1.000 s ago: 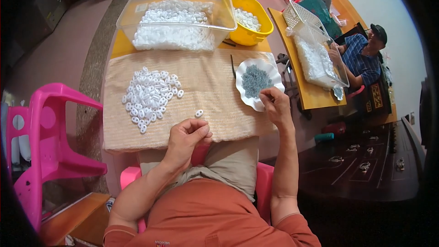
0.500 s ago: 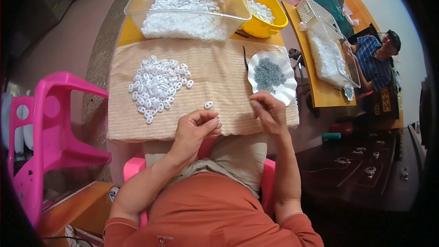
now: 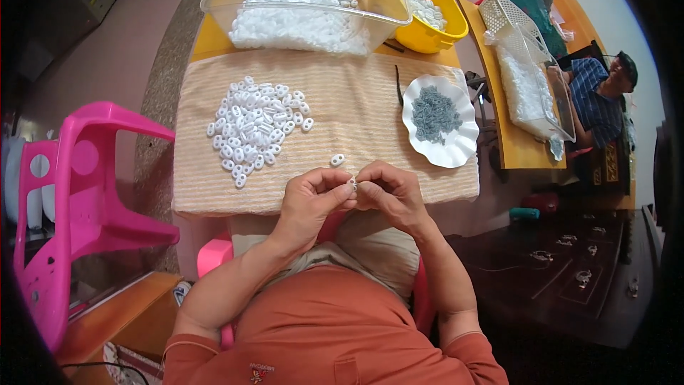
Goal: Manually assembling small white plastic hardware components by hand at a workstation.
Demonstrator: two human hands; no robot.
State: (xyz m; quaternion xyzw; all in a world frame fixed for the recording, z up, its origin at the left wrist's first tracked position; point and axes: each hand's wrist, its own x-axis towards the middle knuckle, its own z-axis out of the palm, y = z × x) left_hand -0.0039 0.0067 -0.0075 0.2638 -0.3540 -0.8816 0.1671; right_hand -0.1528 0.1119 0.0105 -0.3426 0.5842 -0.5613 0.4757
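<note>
My left hand (image 3: 308,203) and my right hand (image 3: 396,196) meet at the table's near edge, fingertips pinched together. A small white plastic piece (image 3: 353,181) shows between them, held by my left hand. Whatever my right fingers pinch is too small and covered to make out. Just beyond my hands lies a single white two-hole oval piece (image 3: 338,160). To the left spreads a heap of the same white pieces (image 3: 256,125). On the right, a white wavy-rimmed plate (image 3: 456,150) carries a pile of small grey pieces (image 3: 434,115).
A striped beige cloth (image 3: 356,93) covers the table. At its far side stand a clear bin (image 3: 306,11) full of white pieces and a yellow basin (image 3: 420,37). A pink chair (image 3: 107,192) is at left. Rightward, a person (image 3: 595,96) sits at another table.
My right hand has come left from beside the plate to meet my left fingertips. My left hand keeps its pinch. The whole view has shifted slightly.
</note>
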